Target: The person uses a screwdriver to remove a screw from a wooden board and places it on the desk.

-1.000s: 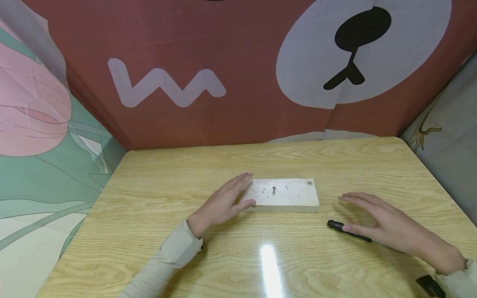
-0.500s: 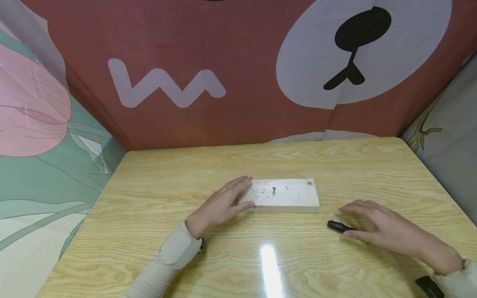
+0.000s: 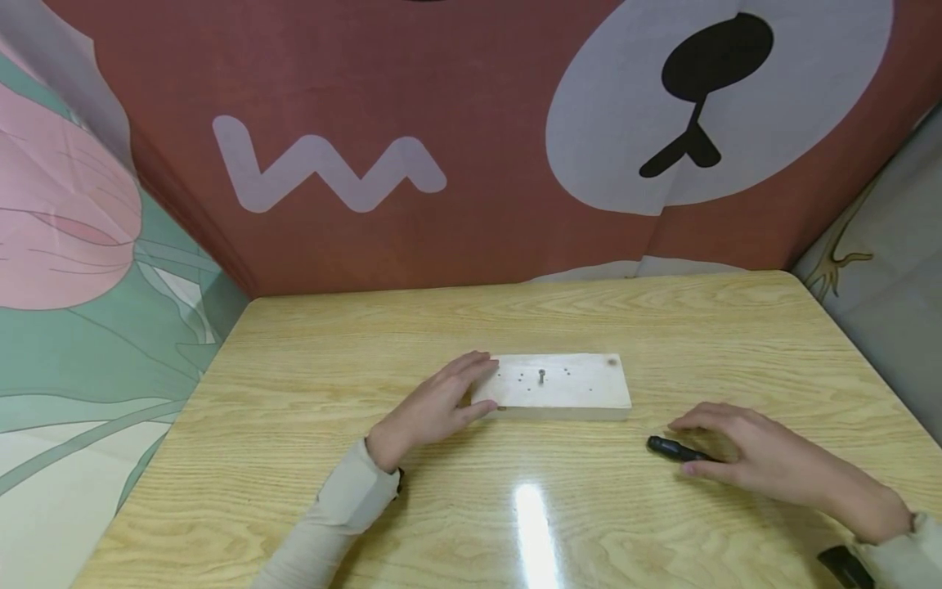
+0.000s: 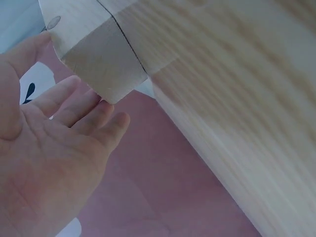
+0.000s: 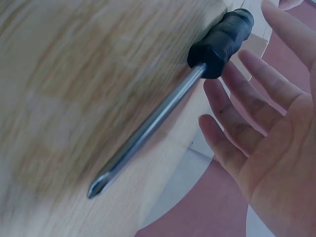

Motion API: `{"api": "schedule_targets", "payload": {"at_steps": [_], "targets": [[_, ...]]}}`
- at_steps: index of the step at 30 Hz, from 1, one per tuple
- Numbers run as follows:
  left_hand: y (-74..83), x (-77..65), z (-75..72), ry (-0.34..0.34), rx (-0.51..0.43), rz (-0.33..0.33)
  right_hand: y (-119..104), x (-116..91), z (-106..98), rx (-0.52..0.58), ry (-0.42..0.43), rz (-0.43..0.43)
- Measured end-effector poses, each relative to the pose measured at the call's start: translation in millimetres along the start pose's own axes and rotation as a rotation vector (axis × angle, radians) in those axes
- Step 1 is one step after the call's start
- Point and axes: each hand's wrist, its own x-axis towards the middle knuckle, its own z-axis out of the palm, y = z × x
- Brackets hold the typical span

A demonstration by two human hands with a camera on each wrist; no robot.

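A pale wooden block [image 3: 567, 393] lies flat on the table, with several small holes in its top. A screw [image 3: 541, 375] stands upright near its middle. My left hand [image 3: 441, 401] holds the block's left end, thumb at the near side and fingers at the far side; the left wrist view shows the block's end [image 4: 106, 64] between them. At the right, a screwdriver [image 5: 148, 126] with a black handle [image 5: 222, 42] and a metal shaft lies on the table. My right hand [image 3: 765, 450] is spread loosely beside its handle, with fingertips close to it; contact is unclear.
The wood-grain table [image 3: 353, 343] ends at a printed brown cloth [image 3: 353, 245] behind it. Patterned cloths hang on both sides. A black strap [image 3: 846, 566] shows at the right wrist.
My right hand has lowered toward the screwdriver handle, its fingers bending a little. The left fingers and thumb have shifted slightly left and settled at the block's end. Block and screwdriver stay put.
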Motion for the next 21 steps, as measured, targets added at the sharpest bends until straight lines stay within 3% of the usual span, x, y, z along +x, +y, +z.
{"api": "schedule_targets", "payload": {"at_steps": [11, 21], "targets": [[-0.7, -0.3, 0.1, -0.024, -0.019, -0.013, 2.2, 1.5, 2.3, 0.023, -0.005, -0.015], [-2.4, 0.0, 0.6, -0.031, -0.032, -0.015, 4.1, 2.5, 6.3, 0.147, -0.036, -0.055]]}}
